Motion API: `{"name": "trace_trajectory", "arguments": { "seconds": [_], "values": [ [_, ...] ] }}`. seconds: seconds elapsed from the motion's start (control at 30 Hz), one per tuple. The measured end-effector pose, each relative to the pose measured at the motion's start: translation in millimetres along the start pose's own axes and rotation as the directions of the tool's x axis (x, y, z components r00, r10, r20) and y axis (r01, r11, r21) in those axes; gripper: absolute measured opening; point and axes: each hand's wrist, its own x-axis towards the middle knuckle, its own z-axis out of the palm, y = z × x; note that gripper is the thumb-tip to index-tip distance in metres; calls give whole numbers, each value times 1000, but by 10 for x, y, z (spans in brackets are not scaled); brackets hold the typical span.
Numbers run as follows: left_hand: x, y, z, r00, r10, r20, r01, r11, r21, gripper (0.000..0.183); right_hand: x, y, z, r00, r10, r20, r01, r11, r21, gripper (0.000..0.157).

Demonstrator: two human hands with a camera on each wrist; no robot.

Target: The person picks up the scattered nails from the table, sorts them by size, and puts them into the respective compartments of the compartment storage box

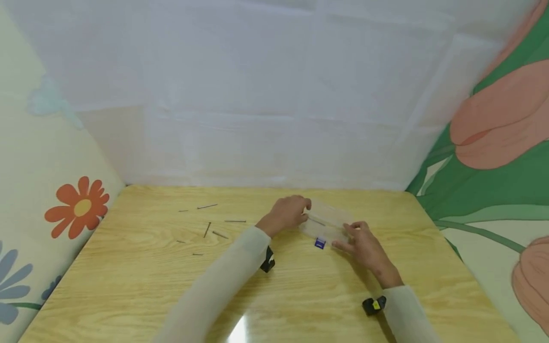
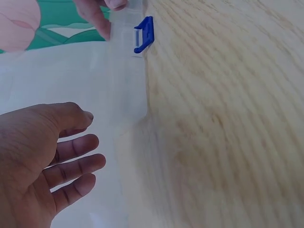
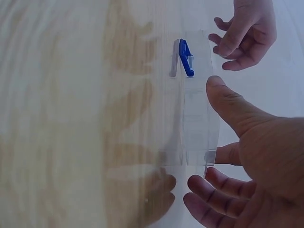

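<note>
A clear plastic case (image 1: 328, 216) with a blue latch (image 1: 320, 243) on its front side lies on the wooden table, and a nail (image 1: 316, 221) shows through it. By the case's left end is my left hand (image 1: 287, 213), its fingers loosely bent with nothing between them in the left wrist view. At the right end, my right hand (image 1: 364, 245) spreads its thumb and fingers around the corner. The right wrist view has the thumb (image 3: 232, 102) close to the case's edge (image 3: 199, 118); whether it touches I cannot tell. Whether the lid is fully closed is also unclear.
Several loose nails of different lengths, among them a long nail (image 1: 208, 206) and a thicker nail (image 1: 220, 234), lie scattered on the left half of the table (image 1: 141, 286). A white sheet (image 1: 240, 95) hangs behind the table's back edge. Flower-patterned panels stand on both sides.
</note>
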Motion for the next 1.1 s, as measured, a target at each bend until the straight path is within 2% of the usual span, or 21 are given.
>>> {"name": "trace_trajectory", "arguments": {
  "seconds": [0.2, 0.43, 0.57, 0.83, 1.1],
  "values": [
    [-119, -56, -123, 998, 58, -26, -58, 998, -9, 27, -29, 16, -16, 1000, 11, 0, -11, 1000, 2, 78],
    [-380, -232, -245, 996, 43, -77, -50, 995, -89, 14, -36, 23, -30, 1000, 9, 9, -9, 1000, 1, 79],
    [-564, -395, -297, 994, 32, -102, -42, 995, -93, 12, -34, 17, -33, 1000, 6, 2, -6, 1000, 7, 79],
    [-1024, -842, -363, 987, -74, -140, 61, 994, -94, 10, -29, 26, -12, 1000, 2, 1, -2, 1000, 17, 80],
    [-1412, -1298, -448, 970, -215, -117, 206, 975, -87, 12, -10, 28, -5, 1000, -5, 6, 5, 1000, 15, 81]
  ]
}}
